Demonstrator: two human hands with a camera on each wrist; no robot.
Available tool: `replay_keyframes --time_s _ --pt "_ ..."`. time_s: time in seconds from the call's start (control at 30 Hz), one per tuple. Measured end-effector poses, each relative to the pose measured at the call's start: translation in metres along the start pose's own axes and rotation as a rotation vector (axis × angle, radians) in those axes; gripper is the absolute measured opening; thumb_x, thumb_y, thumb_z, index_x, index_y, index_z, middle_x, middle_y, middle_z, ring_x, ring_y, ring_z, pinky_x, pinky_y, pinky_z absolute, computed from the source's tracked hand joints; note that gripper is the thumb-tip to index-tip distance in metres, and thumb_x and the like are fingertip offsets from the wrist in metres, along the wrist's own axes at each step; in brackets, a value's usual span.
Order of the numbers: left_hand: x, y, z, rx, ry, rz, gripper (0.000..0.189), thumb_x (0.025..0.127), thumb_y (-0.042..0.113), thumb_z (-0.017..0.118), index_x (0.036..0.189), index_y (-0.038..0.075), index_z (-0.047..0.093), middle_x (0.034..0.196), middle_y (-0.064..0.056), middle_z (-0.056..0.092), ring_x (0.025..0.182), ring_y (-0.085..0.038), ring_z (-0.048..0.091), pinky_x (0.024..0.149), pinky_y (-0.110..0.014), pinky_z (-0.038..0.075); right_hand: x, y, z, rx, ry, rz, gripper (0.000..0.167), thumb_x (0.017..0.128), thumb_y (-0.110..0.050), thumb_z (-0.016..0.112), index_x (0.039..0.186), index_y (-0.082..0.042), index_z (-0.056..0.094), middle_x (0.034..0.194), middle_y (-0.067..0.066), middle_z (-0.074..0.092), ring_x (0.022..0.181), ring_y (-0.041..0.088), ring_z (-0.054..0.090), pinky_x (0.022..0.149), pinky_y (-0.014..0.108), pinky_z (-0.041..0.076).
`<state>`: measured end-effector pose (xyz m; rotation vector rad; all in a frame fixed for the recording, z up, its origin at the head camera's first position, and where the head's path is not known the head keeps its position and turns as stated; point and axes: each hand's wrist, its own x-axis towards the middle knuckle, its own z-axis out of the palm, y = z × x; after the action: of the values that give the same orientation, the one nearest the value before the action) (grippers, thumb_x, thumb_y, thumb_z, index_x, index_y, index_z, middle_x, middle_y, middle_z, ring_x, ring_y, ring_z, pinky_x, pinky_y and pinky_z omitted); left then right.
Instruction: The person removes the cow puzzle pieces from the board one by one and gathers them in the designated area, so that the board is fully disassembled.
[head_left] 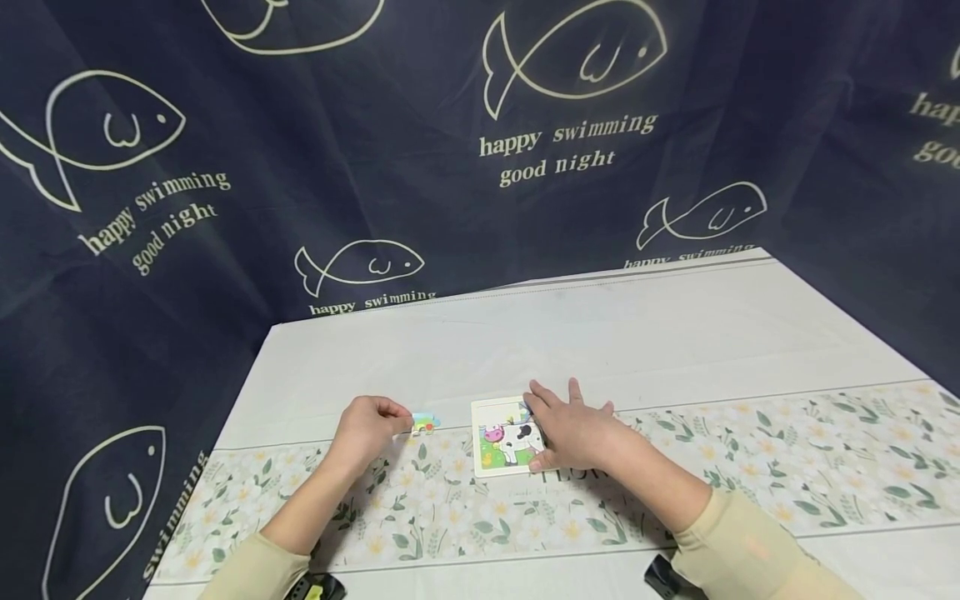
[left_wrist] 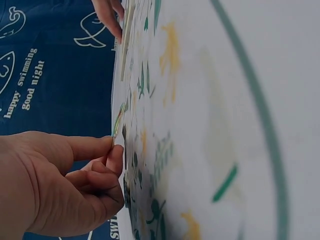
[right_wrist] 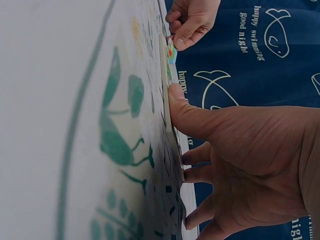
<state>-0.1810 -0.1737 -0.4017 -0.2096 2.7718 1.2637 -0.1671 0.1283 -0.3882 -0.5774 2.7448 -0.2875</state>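
Observation:
My left hand pinches a small, colourful puzzle piece between thumb and fingertips, just left of a square puzzle board. In the left wrist view the piece is seen nearly edge-on, close over the tablecloth. The puzzle board has a pale frame and a picture of a black-and-white cow on green grass. A whitish gap shows in its upper left part. Across the board's right side lies my right hand, fingers spread and thumb at the near edge, hiding that side.
A white tablecloth with a flowered band covers the table. Dark blue curtains with fish outlines and lettering hang behind and beside it. Black devices sit by both cuffs.

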Motion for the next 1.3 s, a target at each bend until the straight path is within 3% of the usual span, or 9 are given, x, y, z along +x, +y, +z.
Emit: replay_keyframes --time_s 0.2,0.5,0.73,1.3 --pt "0.0 -0.002 -0.002 0.004 -0.001 0.004 0.007 0.091 0.01 0.074 0.085 0.007 0.074 0.085 -0.003 0.069 0.083 -0.022 0.06 0.079 -0.042 0.047 0.0 0.0 0.0 -0.001 0.006 -0.007 0.1 0.081 -0.05 0.079 0.157 -0.005 0.033 0.166 0.012 0.021 0.141 0.063 0.014 0.085 0.089 0.024" --pt "-0.002 -0.001 -0.001 -0.031 -0.005 0.058 0.005 0.092 0.011 0.073 0.089 0.007 0.072 0.085 -0.004 0.067 0.079 -0.021 0.058 0.065 -0.033 0.045 0.001 -0.001 0.001 0.027 0.022 0.001 0.103 0.078 -0.05 0.08 0.156 -0.003 0.033 0.166 0.013 0.022 0.142 0.063 0.014 0.086 0.089 0.022" --pt "-0.006 0.009 0.003 -0.029 -0.051 0.094 0.005 0.093 0.013 0.072 0.09 0.009 0.073 0.089 -0.002 0.067 0.084 -0.021 0.057 0.067 -0.034 0.046 0.001 -0.001 0.002 0.064 0.019 0.054 0.107 0.077 -0.049 0.083 0.155 0.002 0.031 0.166 0.017 0.019 0.145 0.057 0.012 0.092 0.087 0.021" --pt "-0.003 0.037 0.041 -0.027 -0.135 0.227 0.007 0.095 0.016 0.071 0.091 0.011 0.073 0.085 0.001 0.067 0.077 -0.018 0.058 0.062 -0.033 0.049 0.004 -0.001 0.002 0.064 0.002 0.083 0.109 0.075 -0.049 0.083 0.154 0.007 0.032 0.165 0.023 0.017 0.147 0.055 0.011 0.095 0.085 0.021"
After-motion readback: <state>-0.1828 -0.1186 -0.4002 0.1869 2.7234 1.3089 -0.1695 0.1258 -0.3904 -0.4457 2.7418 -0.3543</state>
